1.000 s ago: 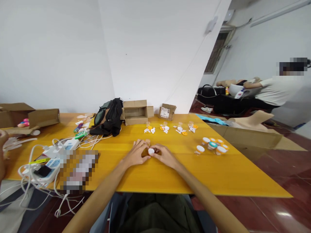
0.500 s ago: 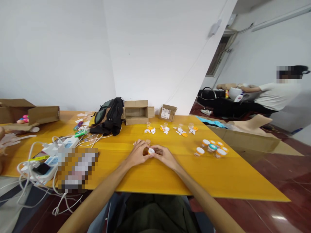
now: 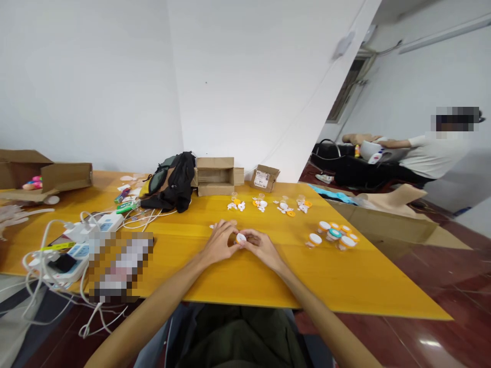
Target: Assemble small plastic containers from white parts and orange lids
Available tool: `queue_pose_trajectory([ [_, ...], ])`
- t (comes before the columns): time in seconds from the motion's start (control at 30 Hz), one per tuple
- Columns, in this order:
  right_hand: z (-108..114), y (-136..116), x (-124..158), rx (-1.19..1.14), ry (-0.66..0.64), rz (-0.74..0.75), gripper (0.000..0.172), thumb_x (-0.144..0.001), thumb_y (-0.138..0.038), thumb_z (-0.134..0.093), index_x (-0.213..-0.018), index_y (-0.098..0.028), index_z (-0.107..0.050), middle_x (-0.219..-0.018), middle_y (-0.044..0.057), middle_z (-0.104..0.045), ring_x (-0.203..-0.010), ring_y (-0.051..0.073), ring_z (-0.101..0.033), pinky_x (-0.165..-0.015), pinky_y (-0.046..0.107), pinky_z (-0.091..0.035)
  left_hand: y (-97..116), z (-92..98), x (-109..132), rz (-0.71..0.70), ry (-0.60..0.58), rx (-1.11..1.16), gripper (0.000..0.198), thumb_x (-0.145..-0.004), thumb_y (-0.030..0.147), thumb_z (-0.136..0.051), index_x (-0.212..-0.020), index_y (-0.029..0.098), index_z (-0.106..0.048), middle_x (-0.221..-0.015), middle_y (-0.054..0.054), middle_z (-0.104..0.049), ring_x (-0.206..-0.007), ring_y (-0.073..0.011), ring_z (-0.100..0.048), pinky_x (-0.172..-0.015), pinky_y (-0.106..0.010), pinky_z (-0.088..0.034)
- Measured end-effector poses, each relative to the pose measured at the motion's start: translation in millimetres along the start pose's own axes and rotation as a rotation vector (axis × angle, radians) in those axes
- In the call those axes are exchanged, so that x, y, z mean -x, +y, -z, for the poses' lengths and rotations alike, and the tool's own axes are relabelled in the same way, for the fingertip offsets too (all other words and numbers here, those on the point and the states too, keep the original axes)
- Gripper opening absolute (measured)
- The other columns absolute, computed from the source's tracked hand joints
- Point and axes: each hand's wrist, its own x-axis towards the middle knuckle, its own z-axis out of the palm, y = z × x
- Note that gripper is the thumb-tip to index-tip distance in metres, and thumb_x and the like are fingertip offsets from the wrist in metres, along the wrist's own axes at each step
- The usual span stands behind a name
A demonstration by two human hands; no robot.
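Note:
A small round white-and-orange lid [image 3: 241,238] is held between my two hands, above the middle of the table. My left hand [image 3: 220,244] curves round its left side, with the fingers bent and the thumb at the front. From the right, the thumb and fingers of my right hand [image 3: 262,249] pinch it. What lies under the lid is partly hidden by my fingers. Just beyond my left fingers lies a small white piece [image 3: 212,226]. To the right stand several clear jars with white-and-orange lids [image 3: 315,239], one with a teal lid [image 3: 334,233].
Along the back are clusters of white pieces [image 3: 241,206], orange rings [image 3: 290,213] and clear cups [image 3: 302,198]. Cartons [image 3: 215,176] and a black bag [image 3: 180,179] stand behind. Power strips [image 3: 79,255] with cables lie left. A person [image 3: 433,158] sits at far right.
The lid between my hands has turned or tilted slightly, and my fingers have shifted a little around it. The view has moved slightly; the other things on the table stay put.

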Motion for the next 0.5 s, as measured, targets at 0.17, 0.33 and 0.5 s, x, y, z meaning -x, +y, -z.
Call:
queue_pose_trajectory([
  [0.17,0.9,0.9,-1.6,-0.043,0.021,-0.045,0.048,-0.062,-0.059,-0.079,-0.089,-0.021,-0.07,-0.09,0.005,-0.074,-0.086,0.022,-0.069,-0.084,0.038,-0.056,0.2,1.7,0.1,0.004,-0.012,-0.026,0.028,-0.077,0.031,-0.075,-0.099,0.023,-0.06,-0.108,-0.007,-0.064,-0.104,-0.0272,-0.051,-0.089,-0.042,-0.041],
  [0.33,3.1,4.2,-4.1,-0.026,0.057,-0.05,0.049,-0.06,-0.06,-0.079,-0.087,-0.02,-0.069,-0.089,0.006,-0.074,-0.084,0.023,-0.07,-0.082,0.039,-0.056,-1.2,0.0,2.3,-0.003,-0.033,-0.026,0.035,-0.073,0.026,-0.079,-0.101,0.022,-0.058,-0.11,-0.007,-0.062,-0.104,-0.0271,-0.051,-0.089,-0.041,-0.042],
  [0.5,5.1,5.9,-2.8,0.033,0.095,-0.057,0.047,-0.063,-0.06,-0.076,-0.087,-0.02,-0.069,-0.088,0.006,-0.074,-0.081,0.022,-0.07,-0.073,0.036,-0.058,-2.1,-2.0,3.8,-0.015,-0.054,-0.063,0.037,-0.072,0.026,-0.079,-0.101,0.022,-0.057,-0.109,-0.007,-0.062,-0.106,-0.0282,-0.049,-0.092,-0.043,-0.041],
])
